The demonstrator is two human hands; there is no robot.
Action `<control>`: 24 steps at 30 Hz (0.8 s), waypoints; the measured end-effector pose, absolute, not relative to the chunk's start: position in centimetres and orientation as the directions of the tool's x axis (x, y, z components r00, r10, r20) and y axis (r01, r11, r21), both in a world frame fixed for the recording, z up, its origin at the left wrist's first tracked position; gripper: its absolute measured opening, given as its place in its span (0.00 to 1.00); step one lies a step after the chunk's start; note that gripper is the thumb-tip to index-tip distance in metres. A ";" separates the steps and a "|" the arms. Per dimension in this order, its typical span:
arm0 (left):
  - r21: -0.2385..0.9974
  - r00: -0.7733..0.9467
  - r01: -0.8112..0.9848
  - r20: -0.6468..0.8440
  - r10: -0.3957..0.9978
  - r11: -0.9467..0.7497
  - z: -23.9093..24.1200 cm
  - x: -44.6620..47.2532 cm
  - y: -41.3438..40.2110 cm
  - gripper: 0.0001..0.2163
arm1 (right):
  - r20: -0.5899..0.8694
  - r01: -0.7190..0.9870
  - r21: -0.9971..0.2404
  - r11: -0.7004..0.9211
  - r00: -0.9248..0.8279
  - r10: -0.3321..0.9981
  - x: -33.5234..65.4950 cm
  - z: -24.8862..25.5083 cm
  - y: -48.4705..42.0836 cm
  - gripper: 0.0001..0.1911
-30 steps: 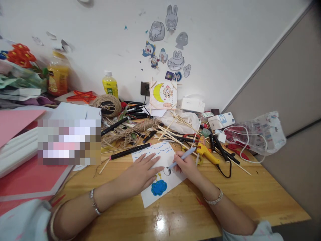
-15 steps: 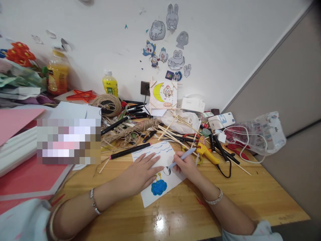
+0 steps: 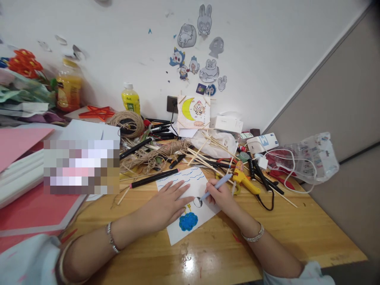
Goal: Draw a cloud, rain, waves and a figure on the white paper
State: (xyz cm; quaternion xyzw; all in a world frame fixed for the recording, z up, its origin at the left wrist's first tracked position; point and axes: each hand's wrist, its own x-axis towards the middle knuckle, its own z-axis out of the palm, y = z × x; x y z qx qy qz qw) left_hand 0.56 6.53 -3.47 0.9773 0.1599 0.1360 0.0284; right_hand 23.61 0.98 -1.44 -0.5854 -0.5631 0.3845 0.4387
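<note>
Pinching slim light-blue plastic-looking pen [image 3: 219, 182] in right hand [image 3: 219, 194], lower end at small black-and-white circle [image 3: 197, 202] on white paper sheet [image 3: 203, 215]. Resting left hand [image 3: 168, 202] there, spread flat.

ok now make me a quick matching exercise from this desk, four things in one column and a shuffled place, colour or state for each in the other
Column one:
1. light blue pen
2. left hand
3. glue gun
4. moon picture

Column two:
A. standing by the wall
B. yellow
C. held in the right hand
D. resting on the paper

Pairs: 1-C, 2-D, 3-B, 4-A
</note>
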 end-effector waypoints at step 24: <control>0.094 0.915 0.294 0.261 0.309 -0.951 -3.6 0.5 6.6 0.18 | 0.059 0.334 -0.942 0.023 0.098 0.993 23.5 -1.2 1.0 0.17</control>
